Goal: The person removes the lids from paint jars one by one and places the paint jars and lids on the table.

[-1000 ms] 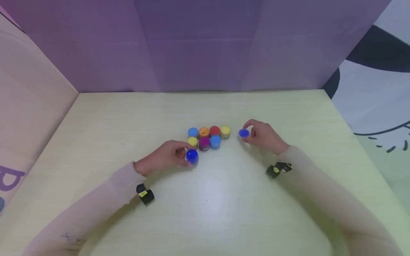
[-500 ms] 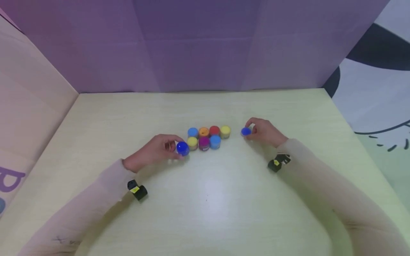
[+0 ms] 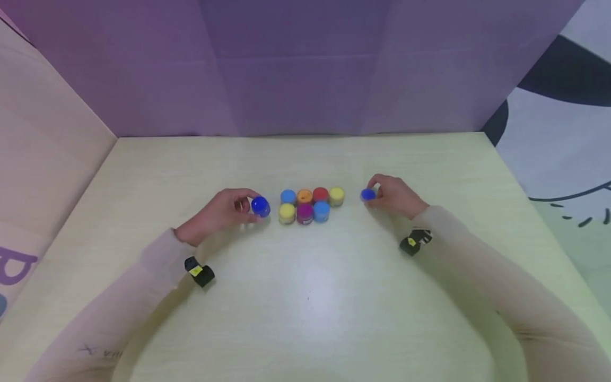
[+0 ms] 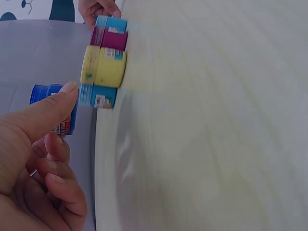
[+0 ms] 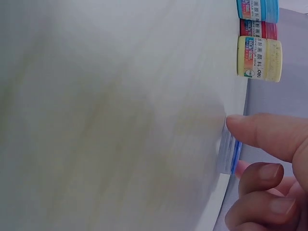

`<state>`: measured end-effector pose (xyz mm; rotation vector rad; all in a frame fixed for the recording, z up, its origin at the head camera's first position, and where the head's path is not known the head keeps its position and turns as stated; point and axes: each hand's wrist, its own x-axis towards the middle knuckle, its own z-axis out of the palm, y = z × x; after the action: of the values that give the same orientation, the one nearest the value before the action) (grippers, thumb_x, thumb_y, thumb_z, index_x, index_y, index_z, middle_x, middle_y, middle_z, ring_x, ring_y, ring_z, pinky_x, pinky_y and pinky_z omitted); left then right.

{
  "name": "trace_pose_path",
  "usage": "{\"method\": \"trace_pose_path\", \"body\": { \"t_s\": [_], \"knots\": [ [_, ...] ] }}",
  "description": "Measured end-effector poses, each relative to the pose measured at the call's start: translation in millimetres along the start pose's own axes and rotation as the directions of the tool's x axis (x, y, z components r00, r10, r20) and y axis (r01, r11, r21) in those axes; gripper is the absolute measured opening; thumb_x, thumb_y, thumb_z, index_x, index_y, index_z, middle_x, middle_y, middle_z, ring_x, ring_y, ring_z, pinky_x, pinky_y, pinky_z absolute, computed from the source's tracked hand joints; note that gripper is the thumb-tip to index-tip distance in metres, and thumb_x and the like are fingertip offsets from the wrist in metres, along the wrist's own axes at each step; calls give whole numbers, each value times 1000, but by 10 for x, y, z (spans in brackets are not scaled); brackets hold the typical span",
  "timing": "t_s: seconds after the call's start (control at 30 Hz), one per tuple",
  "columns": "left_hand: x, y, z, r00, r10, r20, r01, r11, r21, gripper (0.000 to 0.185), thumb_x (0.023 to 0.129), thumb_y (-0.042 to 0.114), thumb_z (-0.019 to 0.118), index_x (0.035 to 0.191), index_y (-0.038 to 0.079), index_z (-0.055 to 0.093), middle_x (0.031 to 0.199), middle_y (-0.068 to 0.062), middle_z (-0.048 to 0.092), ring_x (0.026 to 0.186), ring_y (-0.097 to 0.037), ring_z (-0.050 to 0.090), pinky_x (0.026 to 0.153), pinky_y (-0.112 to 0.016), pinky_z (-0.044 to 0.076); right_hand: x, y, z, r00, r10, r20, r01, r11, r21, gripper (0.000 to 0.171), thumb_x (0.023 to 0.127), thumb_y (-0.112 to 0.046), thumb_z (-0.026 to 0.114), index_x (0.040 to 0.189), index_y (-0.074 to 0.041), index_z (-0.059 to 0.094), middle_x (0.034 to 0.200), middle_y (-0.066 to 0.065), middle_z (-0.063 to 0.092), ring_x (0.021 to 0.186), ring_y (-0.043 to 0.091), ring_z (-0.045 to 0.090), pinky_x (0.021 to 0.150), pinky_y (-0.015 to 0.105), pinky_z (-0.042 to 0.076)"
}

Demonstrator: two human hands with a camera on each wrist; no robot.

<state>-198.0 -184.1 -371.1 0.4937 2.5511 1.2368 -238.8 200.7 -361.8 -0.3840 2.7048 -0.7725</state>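
Left hand [image 3: 224, 212]: pinches dark blue round plastic paint pot [image 3: 260, 206] just left of the cluster, clear of it.
Right hand [image 3: 393, 196]: pinches flat blue plastic lid [image 3: 367, 195] against pale yellow-green surface [image 3: 305, 297].
Cluster: seven small coloured paint pots [image 3: 311, 204] between hands.
Right wrist view: shows lid's clear rim [image 5: 229, 153].

Left hand [image 4: 33, 159]: cut off by the left-wrist frame's edges.
Blue lid [image 5: 229, 155]: blurred, partly behind the right hand's fingertips [image 5: 240, 124].
Jar labels [image 5: 250, 57]: print too small to read.
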Motion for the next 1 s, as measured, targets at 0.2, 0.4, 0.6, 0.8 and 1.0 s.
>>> {"method": "trace_pose_path", "body": {
  "t_s": [0.2, 0.4, 0.6, 0.8, 1.0],
  "knots": [
    [49, -72, -60, 998, -34, -44, 35, 999, 20, 38, 79, 12, 76, 115, 6, 63, 80, -6, 55, 74, -21, 48, 61, -26, 40, -25, 10, -10, 1000, 5, -4, -5, 1000, 6, 33, 85, -14, 69, 109, 0, 52, 64, 3, 51, 59, 15, 45, 56, 28, 38],
    [91, -123, -102, 993, -96, -67, 99, 994, 42, 39, 82, 14, 74, 118, 5, 61, 83, -7, 55, 77, -22, 47, 65, -30, 40, -79, -19, -36, 1000, -4, -21, 4, 1000, 2, 38, 85, -16, 70, 113, 1, 50, 66, 5, 52, 59, 16, 45, 56, 29, 38],
    [132, -216, -145, 987, -133, -91, 137, 990, 38, 41, 82, 15, 73, 119, 3, 60, 82, -7, 55, 76, -21, 47, 67, -30, 39, -131, -147, -21, 999, -28, -30, 28, 999, -17, 39, 85, -20, 71, 113, 0, 53, 71, 7, 52, 63, 19, 46, 59, 30, 39],
    [165, -293, -164, 985, -137, -101, 140, 990, 24, 40, 82, 15, 74, 117, 1, 60, 79, -5, 53, 72, -19, 46, 65, -29, 38, -202, -365, 96, 995, -98, -16, 98, 995, 12, 39, 83, -23, 73, 112, -4, 56, 69, 5, 51, 62, 19, 45, 60, 31, 39],
    [173, -293, -160, 983, -148, -104, 150, 989, 14, 40, 82, 14, 74, 116, 0, 60, 77, -4, 52, 71, -18, 46, 66, -30, 37, -222, -554, 220, 985, -171, 0, 171, 985, 25, 38, 81, -24, 75, 110, -5, 59, 63, 3, 48, 57, 16, 41, 55, 28, 36]
  ]
}}
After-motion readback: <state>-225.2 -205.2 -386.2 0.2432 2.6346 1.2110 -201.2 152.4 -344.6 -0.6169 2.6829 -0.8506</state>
